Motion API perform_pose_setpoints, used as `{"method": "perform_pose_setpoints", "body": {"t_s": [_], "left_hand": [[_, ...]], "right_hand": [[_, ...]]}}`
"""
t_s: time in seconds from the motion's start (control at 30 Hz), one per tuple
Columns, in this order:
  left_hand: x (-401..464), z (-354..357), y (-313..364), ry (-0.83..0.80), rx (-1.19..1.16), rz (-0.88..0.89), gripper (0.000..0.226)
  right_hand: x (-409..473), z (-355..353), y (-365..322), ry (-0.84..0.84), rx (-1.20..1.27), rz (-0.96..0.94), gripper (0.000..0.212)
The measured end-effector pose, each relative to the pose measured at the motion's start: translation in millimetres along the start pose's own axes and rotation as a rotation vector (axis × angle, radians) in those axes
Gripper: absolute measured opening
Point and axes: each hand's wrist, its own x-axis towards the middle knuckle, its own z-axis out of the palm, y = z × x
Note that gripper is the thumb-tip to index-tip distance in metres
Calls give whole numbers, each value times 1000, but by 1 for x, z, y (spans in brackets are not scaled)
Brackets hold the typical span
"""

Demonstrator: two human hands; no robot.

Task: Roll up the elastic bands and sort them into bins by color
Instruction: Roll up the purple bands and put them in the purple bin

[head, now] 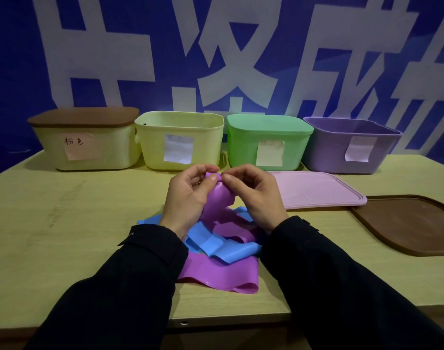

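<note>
Purple band [217,198] is pinched at its top end by both hands, the left hand [188,195] and right hand [253,195] meeting fingertip to fingertip above the table [64,223]. Its lower part trails onto a heap near the front edge, tangled with a blue band [215,245]. Four bins line the back edge: two yellow, one green, one purple bin [352,145].

- Purple band [217,202] and blue band [210,245] are lying tangled.
- Far bins are showing cream with brown lid [85,117], pale yellow [179,140], green [267,142], purple [352,145].
- Pink lid [319,189] and brown lid [412,223] are lying right.
</note>
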Motion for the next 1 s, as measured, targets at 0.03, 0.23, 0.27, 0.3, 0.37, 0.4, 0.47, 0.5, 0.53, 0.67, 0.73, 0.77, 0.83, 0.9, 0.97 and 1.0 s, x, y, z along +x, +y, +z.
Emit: {"method": "perform_pose_setpoints", "body": {"t_s": [0.03, 0.23, 0.27, 0.3, 0.37, 0.4, 0.47, 0.5, 0.53, 0.67, 0.73, 0.77, 0.83, 0.9, 0.97, 1.0], "left_hand": [[0, 0, 1, -16, 17, 13, 13], [-1, 0, 2, -37, 34, 26, 14], [-1, 0, 3, -38, 39, 44, 13], [-1, 0, 3, -36, 42, 63, 16], [0, -1, 3, -29, 61, 87, 27], [0, -2, 3, -27, 75, 98, 30], [0, -2, 3, -11, 118, 125, 31], [0, -2, 2, -3, 140, 137, 30], [0, -2, 3, 0, 153, 148, 29], [-2, -2, 7, -2, 100, 149, 11], [-2, -1, 7, -6, 74, 131, 8], [-2, -1, 6, -6, 77, 125, 13], [-1, 0, 6, -13, 87, 118, 21], [-2, -1, 6, -21, 80, 115, 23], [-1, -3, 7, -35, 71, 115, 24], [-1, -4, 7, -41, 71, 115, 24]], "right_hand": [[1, 0, 1, 6, 17, 20, 13], [2, -2, 2, 10, 27, 8, 11], [2, 0, 1, 6, 29, -7, 11], [2, 0, 1, -3, 30, -10, 12], [1, 0, -1, -29, 29, 0, 12], [0, 0, -1, -40, 24, 12, 11], [0, -1, -2, -45, 18, 39, 7], [0, -1, -2, -44, 16, 47, 4], [0, -1, -1, -35, 13, 50, 6], [1, -2, -3, 6, 40, 72, 13], [1, -2, -4, 5, 58, 75, 16], [0, -2, -5, 3, 60, 73, 17], [-1, -3, -4, -5, 56, 64, 19], [0, -4, -4, -23, 73, 64, 17], [0, -5, -4, -27, 134, 113, 24], [0, -5, -4, -25, 149, 143, 23]]}}
